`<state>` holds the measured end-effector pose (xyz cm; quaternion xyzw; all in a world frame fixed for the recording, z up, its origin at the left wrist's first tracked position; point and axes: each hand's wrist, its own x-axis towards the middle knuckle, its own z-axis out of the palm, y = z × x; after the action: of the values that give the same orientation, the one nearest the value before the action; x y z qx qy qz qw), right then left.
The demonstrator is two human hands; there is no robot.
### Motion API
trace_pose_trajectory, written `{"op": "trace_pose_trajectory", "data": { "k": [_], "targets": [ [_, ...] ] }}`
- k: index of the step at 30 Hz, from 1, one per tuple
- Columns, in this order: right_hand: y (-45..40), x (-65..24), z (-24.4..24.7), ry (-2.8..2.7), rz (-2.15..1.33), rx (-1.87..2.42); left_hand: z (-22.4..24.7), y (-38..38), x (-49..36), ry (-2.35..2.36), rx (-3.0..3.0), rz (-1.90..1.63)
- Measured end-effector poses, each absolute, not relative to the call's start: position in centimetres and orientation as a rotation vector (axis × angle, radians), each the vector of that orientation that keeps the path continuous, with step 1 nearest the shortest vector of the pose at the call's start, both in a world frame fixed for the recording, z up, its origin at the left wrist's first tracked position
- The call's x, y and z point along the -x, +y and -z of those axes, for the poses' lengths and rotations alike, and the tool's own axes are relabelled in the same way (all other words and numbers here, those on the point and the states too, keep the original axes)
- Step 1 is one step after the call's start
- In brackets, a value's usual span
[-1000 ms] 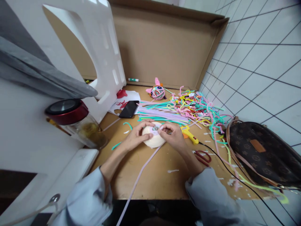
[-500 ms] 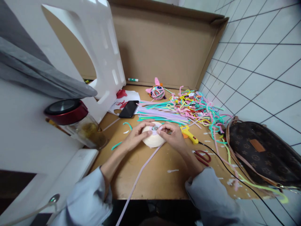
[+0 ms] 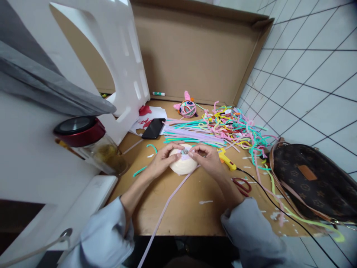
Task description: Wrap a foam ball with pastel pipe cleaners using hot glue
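Hand, your left (image 3: 163, 160), left of centre: grasping cream disc (image 3: 183, 167), frame centre; brace its rim. Hand, your right (image 3: 209, 160), right of centre: fingertips at lilac middle, pinch indeterminable; press lightly, evenly.

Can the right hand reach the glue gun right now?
Likely yes: the glue gun lies close beside the right hand, nothing visible between, though that hand is busy at the cream disc.

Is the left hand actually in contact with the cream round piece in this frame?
Touching. The head view shows the left hand at the cream round piece, its thumb lying over the top surface, with no gap between them.
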<state>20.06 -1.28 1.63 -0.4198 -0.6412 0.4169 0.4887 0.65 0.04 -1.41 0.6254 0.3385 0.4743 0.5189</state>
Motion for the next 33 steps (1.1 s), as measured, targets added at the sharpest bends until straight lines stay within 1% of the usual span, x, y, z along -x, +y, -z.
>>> {"op": "trace_pose_trajectory", "data": {
  "k": [14, 23, 33],
  "targets": [
    [-1.3, -19.7, -1.4, -1.540, -0.939, 1.029, 1.3, -0.1, -0.7, 0.786, -1.519, -1.155],
    [-1.0, -19.6, -0.7, -1.596, -0.809, 1.023, 0.8, -0.3, -0.8, 0.800, -1.541, -1.128],
    [-1.0, -19.7, -0.6, -1.620, -0.816, 0.969, 2.2, 0.1, -0.6, 0.805, -1.508, -1.126]
  ]
}}
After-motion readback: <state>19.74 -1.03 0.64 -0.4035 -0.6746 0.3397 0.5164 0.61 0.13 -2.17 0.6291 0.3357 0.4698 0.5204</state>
